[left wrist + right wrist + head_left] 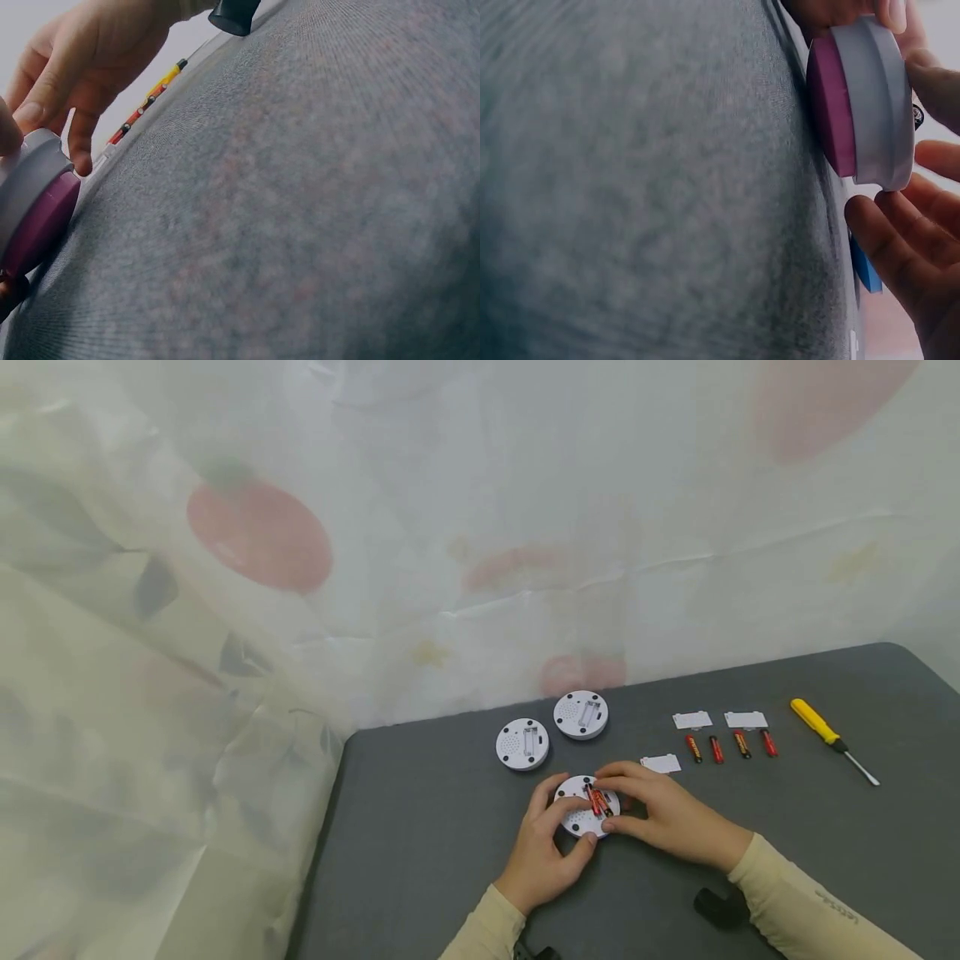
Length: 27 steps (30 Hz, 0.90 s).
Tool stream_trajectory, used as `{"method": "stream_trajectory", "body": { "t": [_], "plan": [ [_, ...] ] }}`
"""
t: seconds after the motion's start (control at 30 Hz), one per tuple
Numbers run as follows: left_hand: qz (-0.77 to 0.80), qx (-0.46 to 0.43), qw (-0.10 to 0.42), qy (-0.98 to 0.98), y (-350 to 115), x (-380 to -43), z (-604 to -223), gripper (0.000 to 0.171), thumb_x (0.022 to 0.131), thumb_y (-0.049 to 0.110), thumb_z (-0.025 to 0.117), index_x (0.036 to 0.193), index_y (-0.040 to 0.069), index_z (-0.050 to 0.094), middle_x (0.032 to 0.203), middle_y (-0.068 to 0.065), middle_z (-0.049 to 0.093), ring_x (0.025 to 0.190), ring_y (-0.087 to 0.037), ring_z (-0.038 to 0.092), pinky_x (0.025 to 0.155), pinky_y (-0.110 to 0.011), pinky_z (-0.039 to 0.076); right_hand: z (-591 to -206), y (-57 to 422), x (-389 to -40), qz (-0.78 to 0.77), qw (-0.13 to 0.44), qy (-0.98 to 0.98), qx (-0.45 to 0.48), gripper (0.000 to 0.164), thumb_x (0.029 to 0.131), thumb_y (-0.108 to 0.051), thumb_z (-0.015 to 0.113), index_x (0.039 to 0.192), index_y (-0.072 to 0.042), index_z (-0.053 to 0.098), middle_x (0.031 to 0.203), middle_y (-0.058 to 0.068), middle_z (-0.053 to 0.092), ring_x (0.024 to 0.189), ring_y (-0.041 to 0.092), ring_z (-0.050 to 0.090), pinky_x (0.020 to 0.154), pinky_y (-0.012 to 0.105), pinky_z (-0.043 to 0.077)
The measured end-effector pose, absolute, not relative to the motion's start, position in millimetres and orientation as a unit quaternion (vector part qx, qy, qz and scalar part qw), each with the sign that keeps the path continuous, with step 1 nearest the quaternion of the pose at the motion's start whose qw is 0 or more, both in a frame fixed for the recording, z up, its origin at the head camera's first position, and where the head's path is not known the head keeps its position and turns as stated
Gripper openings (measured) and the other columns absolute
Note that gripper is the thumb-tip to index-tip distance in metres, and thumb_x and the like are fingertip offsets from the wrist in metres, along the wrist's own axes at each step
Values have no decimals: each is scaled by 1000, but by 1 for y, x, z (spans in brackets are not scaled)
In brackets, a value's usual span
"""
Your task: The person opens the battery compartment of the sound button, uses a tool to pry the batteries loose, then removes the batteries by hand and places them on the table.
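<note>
A round white device [576, 823] lies with its battery side up, its pink underside [46, 225] facing the table. My left hand [542, 853] grips it around the left edge, thumb at the near rim and index finger reaching in beside the batteries. Two red AAA batteries [597, 802] lie side by side at the compartment. Over the right side, my right hand [667, 810] pinches at one battery, with index fingertip near the far end and thumb near the close end. In the right wrist view, a dark round end [918, 117] shows between its thumb and fingers.
Two more round devices [522, 744] [581, 715] stand farther back, with bare battery slots. White battery covers [661, 764] [692, 720] [746, 719] and several loose batteries [716, 749] lie to the right. Beyond them is a yellow-handled screwdriver [834, 739]. A patterned curtain [480, 527] hangs behind the grey table [420, 835].
</note>
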State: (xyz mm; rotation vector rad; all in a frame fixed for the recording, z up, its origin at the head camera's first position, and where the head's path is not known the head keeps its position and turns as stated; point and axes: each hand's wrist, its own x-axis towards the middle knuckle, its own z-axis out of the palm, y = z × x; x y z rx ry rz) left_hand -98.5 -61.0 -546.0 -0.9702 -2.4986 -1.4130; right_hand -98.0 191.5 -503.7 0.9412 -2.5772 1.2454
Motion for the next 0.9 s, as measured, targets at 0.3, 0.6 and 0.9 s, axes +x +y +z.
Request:
{"method": "stream_trajectory", "body": {
  "t": [0.3,0.6,0.9],
  "plan": [
    [-467,-325,66,-820,-61,-99,-547,35,93,20,79,128,21,73,160,-17,50,145,-29,53,115,-52,48,-508,191,-99,413,49,-856,308,47,97,-27,84,139,-8,75,139,4,65,119,15,64,94,32,57],
    [-465,-329,74,-819,-61,-100,-546,34,93,19,79,127,19,72,159,-17,51,145,-28,54,115,-51,49,-509,189,-100,429,24,-859,278,36,102,-25,78,136,-13,77,138,2,65,120,16,64,95,35,57],
    [-463,-328,79,-819,-60,-100,-546,34,94,20,79,127,20,73,159,-17,52,145,-28,54,115,-50,49,-508,189,-98,398,64,-864,301,29,105,-16,75,133,-15,79,135,1,66,116,14,65,95,36,59]
  ]
}}
